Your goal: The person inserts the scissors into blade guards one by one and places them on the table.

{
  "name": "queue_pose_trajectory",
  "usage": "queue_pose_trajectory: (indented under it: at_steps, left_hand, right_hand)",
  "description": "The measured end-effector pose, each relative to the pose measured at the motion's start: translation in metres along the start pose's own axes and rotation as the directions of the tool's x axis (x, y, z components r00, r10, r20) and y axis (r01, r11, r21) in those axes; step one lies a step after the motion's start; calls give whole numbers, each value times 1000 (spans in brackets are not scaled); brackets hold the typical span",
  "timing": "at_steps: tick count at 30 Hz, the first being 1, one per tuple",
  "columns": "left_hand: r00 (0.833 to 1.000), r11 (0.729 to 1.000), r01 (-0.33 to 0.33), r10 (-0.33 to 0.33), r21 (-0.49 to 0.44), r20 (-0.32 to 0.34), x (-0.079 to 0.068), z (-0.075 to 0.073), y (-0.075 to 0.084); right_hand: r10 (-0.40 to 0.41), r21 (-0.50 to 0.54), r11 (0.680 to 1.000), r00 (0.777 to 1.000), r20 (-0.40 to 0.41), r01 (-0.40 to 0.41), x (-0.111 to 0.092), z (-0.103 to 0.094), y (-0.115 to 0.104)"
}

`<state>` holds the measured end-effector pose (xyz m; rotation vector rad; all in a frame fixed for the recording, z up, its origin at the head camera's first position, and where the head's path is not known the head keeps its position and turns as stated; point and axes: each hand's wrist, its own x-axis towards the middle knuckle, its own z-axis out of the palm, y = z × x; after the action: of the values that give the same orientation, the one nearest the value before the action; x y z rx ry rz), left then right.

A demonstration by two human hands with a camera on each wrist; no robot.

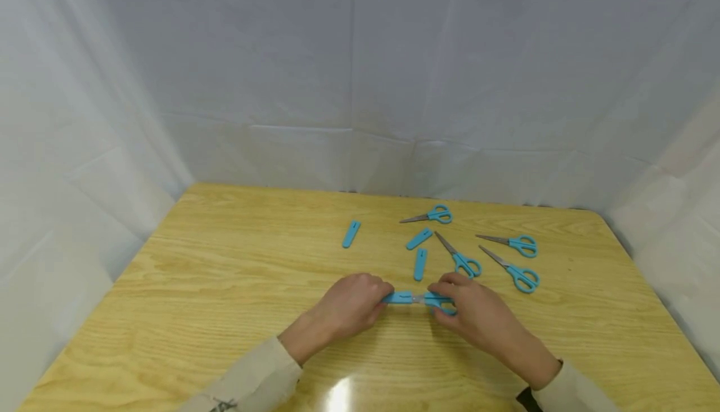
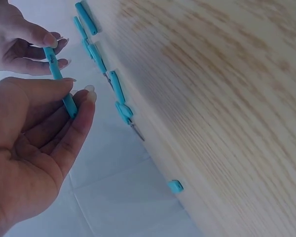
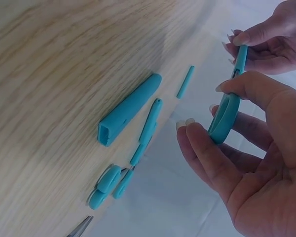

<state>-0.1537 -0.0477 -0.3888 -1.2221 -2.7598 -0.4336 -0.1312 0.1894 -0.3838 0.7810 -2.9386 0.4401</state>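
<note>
A teal blade cover (image 1: 400,297) sits over most of the blades of a pair of scissors (image 1: 434,299), with a short bit of metal showing between cover and handle. My left hand (image 1: 355,302) pinches the cover near its closed end. On the other side, my right hand (image 1: 479,313) holds the scissors by the teal handle, thumb and fingers on the loops. Both hands keep the pair level above the table, as the right wrist view shows, with the handle (image 3: 225,118) between thumb and fingers. In the left wrist view the cover (image 2: 70,104) lies between thumb and fingertips.
Beyond the hands lie three loose teal covers, one at the left (image 1: 351,234) and two nearer the middle (image 1: 419,239) (image 1: 420,265). Several uncovered scissors lie around them, at the back (image 1: 440,214) and to the right (image 1: 522,279). White sheeting (image 1: 360,74) stands behind the wooden table (image 1: 225,262).
</note>
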Motion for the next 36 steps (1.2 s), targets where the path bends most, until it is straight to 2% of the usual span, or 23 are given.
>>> queue_pose_trajectory:
  at_steps: [10,16,24,31,36]
  left_hand:
    - [1000,1000,8,-8,-14,5,-1,0,1]
    - [1000,1000,-2,2,-12,3,-1,0,1]
    - [1000,1000,5,-5,26,9,0,0,3]
    - [1000,999,-5,5,38,7,0,0,4]
    - [1000,999,-9,9,38,-2,-1,0,4]
  right_hand:
    - [-35,-10,999,999,-21,35,1,0,-2]
    - [-19,-24,1000,1000,-16,19,1,0,-4]
    - [-45,-66,997,998,-44,42,0,1,-7]
    - [-4,-108,994,999,-37,0,0,3,-12]
    - [-11,-131,991,998,-57,3,0,3,-14]
